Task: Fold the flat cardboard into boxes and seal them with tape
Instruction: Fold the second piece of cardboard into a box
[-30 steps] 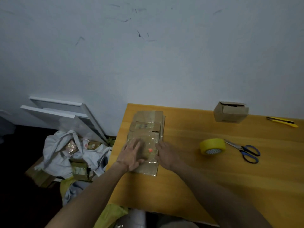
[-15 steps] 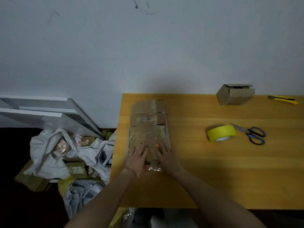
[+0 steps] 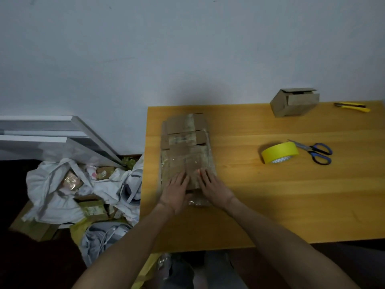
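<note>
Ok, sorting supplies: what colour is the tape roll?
The tape roll is yellow; the head view shows it best.

Pale grey wall (image 3: 187, 49); wooden table (image 3: 270, 205) against it; white boards (image 3: 41, 140) leaning left; dim light.

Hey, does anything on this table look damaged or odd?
The flat cardboard on the left looks used, with old tape stuck across it. The small box at the back has its flap gaping.

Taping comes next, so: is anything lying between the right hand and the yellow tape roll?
Nothing visible: bare table separates the right hand from the tape roll; the scissors lie beyond it.
</note>
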